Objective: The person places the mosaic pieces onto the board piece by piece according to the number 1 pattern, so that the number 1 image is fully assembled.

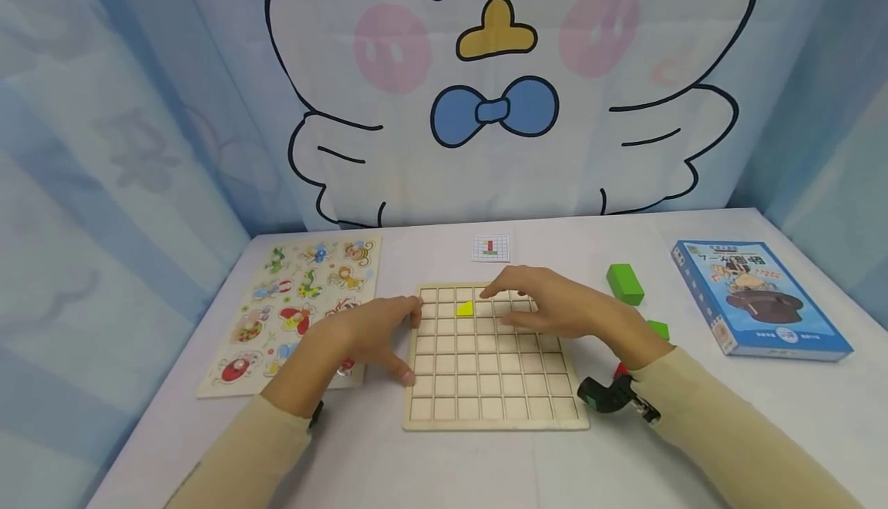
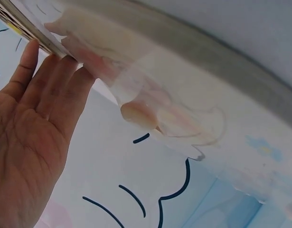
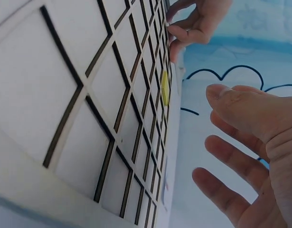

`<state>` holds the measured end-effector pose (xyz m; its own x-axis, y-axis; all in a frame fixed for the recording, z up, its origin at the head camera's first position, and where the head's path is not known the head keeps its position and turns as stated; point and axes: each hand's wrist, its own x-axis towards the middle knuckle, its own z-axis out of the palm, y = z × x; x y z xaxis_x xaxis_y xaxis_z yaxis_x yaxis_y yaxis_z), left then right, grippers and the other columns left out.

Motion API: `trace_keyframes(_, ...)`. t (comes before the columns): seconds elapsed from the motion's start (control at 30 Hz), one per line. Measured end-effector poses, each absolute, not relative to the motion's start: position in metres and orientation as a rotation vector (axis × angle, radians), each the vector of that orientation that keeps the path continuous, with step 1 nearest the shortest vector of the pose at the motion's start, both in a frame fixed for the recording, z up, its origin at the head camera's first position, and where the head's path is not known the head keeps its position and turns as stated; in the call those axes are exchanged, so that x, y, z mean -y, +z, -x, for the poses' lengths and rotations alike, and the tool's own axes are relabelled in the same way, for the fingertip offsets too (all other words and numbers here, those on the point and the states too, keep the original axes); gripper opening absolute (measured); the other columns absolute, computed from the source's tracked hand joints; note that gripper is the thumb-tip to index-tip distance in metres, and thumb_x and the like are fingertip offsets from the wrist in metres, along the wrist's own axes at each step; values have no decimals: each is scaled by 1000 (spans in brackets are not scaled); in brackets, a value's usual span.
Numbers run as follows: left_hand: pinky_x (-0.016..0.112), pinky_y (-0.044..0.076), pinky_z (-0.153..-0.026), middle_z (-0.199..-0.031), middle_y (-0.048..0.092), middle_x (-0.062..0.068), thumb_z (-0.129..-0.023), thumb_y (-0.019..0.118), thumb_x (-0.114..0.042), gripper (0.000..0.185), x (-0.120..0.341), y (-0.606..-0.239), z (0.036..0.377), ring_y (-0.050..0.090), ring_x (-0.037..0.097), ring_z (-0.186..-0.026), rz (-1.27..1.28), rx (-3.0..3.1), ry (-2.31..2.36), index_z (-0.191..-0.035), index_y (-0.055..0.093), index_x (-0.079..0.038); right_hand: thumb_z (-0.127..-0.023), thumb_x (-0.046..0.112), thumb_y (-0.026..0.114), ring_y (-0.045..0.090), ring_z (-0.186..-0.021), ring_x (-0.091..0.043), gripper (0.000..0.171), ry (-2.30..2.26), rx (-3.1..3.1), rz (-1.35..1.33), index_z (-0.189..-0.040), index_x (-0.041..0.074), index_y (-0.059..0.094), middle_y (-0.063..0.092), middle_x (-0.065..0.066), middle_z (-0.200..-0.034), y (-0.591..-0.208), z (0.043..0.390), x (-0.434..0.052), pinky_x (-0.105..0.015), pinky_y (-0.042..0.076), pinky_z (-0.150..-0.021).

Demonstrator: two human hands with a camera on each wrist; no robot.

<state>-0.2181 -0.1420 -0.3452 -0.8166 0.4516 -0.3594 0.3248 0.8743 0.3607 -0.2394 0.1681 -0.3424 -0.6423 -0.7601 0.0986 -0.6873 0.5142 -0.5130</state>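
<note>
A square wooden grid board (image 1: 495, 385) lies on the white table in front of me. One yellow piece (image 1: 465, 308) sits in a cell of its upper left part; it also shows in the right wrist view as a yellow sliver (image 3: 165, 88). My left hand (image 1: 368, 335) touches the board's left edge with fingers and thumb spread. In the left wrist view, the fingers of that hand (image 2: 43, 114) reach the board's rim. Over the board's upper right cells hovers my right hand (image 1: 548, 301), loosely bent and holding nothing.
A small card (image 1: 491, 247) with a coloured grid pattern lies beyond the board. Green blocks (image 1: 625, 284) and a partly hidden red block (image 1: 620, 370) are at the right, near a blue box (image 1: 763, 301). A cartoon picture board (image 1: 305, 301) lies at the left.
</note>
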Motion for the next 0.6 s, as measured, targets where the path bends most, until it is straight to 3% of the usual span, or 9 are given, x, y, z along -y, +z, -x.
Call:
trace_keyframes(0.3, 43, 40, -113, -136, 57, -1, -67, 97, -42, 70, 141, -343, 218, 51, 17, -128, -556, -2612, 401, -119, 54, -23, -96, 15, 73, 59, -125, -24, 38, -763, -2690, 1232, -133, 15, 65, 64, 4, -132, -338, 231, -188, -49, 48, -105)
trace_keyframes(0.6, 42, 42, -110, -132, 58, -2, -66, 97, -44, 70, 141, -346, 219, 52, 16, -122, -569, -2604, 391, -117, 53, -24, -93, 10, 76, 63, -120, -23, 39, -796, -2771, 1246, -130, 17, 67, 66, 4, -129, -340, 222, -206, -47, 53, -99)
